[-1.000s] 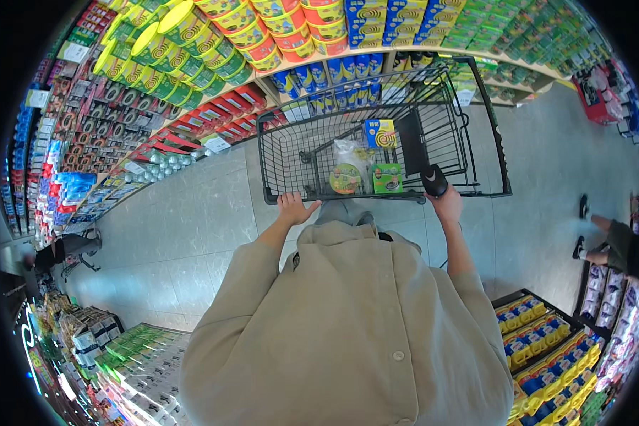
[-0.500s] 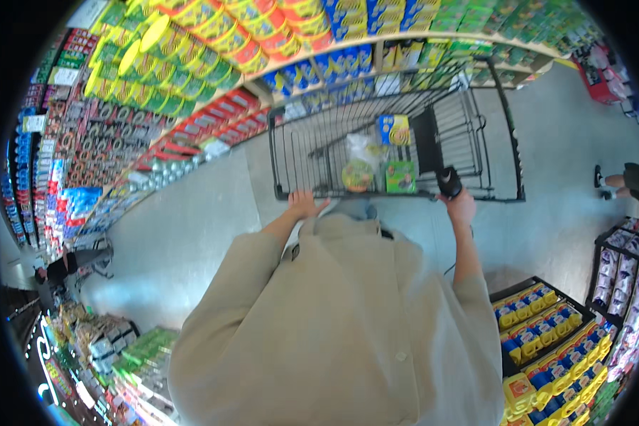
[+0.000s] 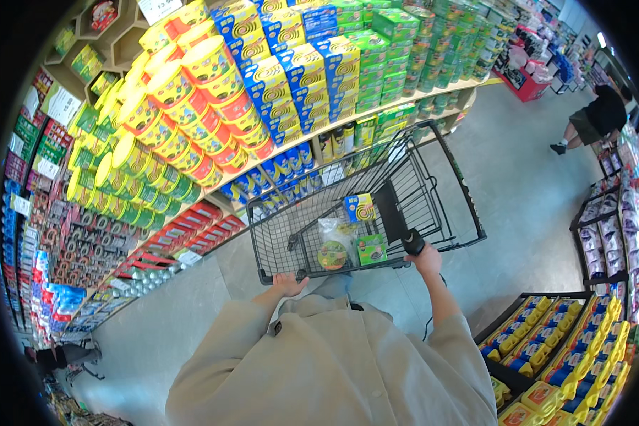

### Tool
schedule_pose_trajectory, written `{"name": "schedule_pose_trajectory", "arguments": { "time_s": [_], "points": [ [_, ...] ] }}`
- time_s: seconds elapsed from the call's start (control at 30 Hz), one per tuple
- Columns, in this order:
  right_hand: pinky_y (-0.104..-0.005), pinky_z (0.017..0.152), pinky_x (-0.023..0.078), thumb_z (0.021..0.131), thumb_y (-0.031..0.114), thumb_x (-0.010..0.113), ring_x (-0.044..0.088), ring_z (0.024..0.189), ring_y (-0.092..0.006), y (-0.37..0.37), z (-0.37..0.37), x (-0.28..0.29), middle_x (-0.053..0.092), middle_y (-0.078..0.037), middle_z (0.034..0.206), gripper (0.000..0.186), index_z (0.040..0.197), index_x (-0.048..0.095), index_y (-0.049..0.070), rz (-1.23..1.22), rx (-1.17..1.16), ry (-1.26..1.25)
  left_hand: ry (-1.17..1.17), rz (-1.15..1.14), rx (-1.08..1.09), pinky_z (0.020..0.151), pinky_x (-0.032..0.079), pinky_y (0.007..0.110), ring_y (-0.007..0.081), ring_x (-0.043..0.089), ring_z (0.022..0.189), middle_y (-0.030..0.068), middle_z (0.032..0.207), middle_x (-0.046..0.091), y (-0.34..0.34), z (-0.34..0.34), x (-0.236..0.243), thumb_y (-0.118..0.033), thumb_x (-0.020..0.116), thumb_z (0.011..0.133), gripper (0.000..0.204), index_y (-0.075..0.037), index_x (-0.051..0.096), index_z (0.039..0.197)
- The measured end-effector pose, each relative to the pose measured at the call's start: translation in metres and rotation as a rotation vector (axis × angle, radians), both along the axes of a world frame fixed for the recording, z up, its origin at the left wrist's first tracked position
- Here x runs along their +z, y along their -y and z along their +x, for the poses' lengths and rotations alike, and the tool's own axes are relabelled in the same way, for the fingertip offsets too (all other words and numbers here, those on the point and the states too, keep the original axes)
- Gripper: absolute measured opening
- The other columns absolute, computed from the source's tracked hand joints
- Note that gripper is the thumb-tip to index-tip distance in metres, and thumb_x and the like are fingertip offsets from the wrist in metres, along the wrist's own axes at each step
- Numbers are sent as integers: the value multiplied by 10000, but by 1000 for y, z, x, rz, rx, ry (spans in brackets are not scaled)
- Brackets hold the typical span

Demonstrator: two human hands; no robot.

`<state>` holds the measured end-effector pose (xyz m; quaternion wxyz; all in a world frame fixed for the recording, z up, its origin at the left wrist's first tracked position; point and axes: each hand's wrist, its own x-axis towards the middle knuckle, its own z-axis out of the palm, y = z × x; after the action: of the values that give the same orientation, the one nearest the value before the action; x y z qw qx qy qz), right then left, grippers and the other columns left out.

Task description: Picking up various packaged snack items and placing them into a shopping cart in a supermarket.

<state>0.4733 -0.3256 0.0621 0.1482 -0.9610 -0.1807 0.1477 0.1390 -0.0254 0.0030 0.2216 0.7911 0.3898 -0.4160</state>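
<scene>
Black wire cart (image 3: 433, 184), both hands (image 3: 290, 285) gripping

Bright, even overhead store light; colours are vivid. Shadows on the floor (image 3: 539, 192) are soft and faint. Strong fisheye bending curves the shelves (image 3: 277, 153), with a black rim around the picture. Edges look slightly soft; the centre is sharp.

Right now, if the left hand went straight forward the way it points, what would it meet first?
The left hand rests on the shopping cart's handle, fingers pointing into the basket. Going straight on, it would probably meet the clear bag with a round green item in the cart's child seat first, though depth is unclear here.
</scene>
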Motion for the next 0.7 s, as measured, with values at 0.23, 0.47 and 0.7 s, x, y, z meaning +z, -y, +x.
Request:
{"name": "schedule_pose_trajectory", "arguments": {
  "time_s": [0.23,0.47,0.7],
  "points": [
    [-416,774,535,493,465,880,662,883,-321,-13,20,-14,682,-144,911,674,950,598,58,-6,-36,-37,72,-53,1,1142,59,495,421,87,1419,266,1522,138,-26,16,-2,-795,256,806,1004,-70,160,1493],
    [-419,761,526,519,449,867,654,887,-316,-22,51,-12,680,-125,927,608,938,633,77,1,-34,-43,74,-55,-17,1123,64,515,434,137,1388,255,1472,212,-42,44,-20,-733,269,854,909,-66,195,1467],
    [-411,802,532,534,460,857,649,948,-299,-43,78,5,659,-122,1027,688,1035,597,66,-100,3,-133,281,-51,1,1087,109,548,426,191,1348,250,1412,268,-42,50,-9,-653,367,879,809,-33,309,1396]
  ]
}}
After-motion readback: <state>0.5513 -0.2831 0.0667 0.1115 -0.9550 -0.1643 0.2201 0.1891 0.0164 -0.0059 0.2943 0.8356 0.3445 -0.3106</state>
